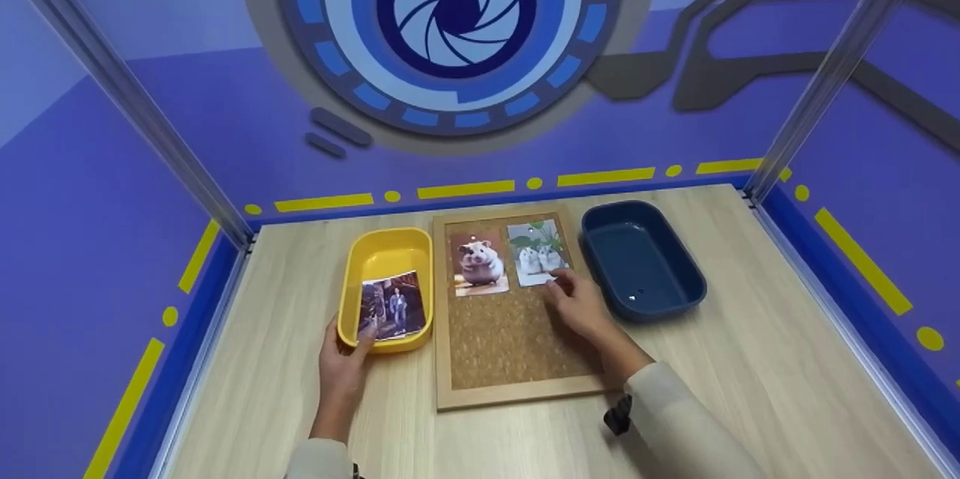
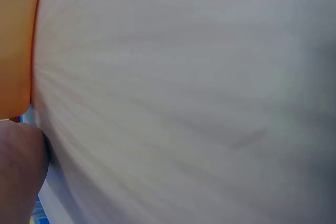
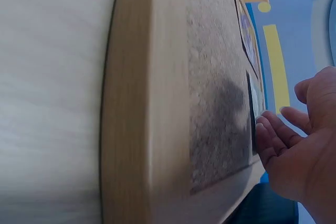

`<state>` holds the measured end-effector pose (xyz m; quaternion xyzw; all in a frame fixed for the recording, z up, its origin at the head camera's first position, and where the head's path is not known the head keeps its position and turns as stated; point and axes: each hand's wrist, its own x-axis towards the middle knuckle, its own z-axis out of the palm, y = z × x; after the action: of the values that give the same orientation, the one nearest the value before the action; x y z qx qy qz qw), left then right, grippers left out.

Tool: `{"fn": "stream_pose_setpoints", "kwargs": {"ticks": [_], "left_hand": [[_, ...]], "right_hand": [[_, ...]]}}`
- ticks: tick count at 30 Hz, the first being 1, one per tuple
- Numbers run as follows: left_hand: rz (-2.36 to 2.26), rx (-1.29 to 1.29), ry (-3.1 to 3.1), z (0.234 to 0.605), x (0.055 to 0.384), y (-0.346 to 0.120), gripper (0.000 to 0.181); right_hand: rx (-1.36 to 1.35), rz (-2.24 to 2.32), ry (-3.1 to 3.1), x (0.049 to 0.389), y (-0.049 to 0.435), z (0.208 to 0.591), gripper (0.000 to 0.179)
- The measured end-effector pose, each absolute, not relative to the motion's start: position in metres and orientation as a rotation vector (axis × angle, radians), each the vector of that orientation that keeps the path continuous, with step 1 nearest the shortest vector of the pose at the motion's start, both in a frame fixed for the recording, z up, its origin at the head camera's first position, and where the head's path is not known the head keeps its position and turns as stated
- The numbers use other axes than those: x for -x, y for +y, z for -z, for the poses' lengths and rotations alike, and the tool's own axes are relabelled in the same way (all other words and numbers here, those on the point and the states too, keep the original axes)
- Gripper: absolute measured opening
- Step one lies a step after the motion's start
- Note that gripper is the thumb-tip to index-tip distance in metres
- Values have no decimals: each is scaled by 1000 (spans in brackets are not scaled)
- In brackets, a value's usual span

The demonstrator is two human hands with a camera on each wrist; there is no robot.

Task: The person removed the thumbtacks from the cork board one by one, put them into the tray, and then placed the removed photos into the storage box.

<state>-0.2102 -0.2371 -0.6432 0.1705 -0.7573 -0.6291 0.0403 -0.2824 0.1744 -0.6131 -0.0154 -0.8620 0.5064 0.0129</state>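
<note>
My left hand (image 1: 343,370) grips the near left corner of a yellow tray (image 1: 350,269), thumb over the rim and fingers outside. Several photos lie in this tray, the top photo (image 1: 409,302) showing a person. In the left wrist view only part of the hand (image 2: 20,171) and the tray's side (image 2: 16,51) appear. On a wood-framed cork board (image 1: 510,344) hang a hamster photo (image 1: 478,265) and, right of it, a photo of small animals under leaves (image 1: 534,257), each with a pin at its top. My right hand (image 1: 581,306) touches that second photo's lower edge, fingers loosely bent.
A dark blue tray (image 1: 630,246) stands right of the board, with small shiny pins (image 1: 632,298) at its near end. The wooden table (image 1: 772,359) is bounded by purple walls (image 1: 225,118) at the back and sides, with metal posts (image 1: 832,66) at the corners.
</note>
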Motion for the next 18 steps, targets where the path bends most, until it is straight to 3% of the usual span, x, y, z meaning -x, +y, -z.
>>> {"fn": "stream_pose_setpoints", "kwargs": {"ticks": [11, 18], "left_hand": [[1721, -665, -2406, 627, 200, -237, 100], [1309, -291, -2267, 612, 197, -206, 87]], "right_hand": [[116, -1630, -2676, 275, 179, 618, 34], [182, -1691, -2640, 276, 188, 612, 35]]}}
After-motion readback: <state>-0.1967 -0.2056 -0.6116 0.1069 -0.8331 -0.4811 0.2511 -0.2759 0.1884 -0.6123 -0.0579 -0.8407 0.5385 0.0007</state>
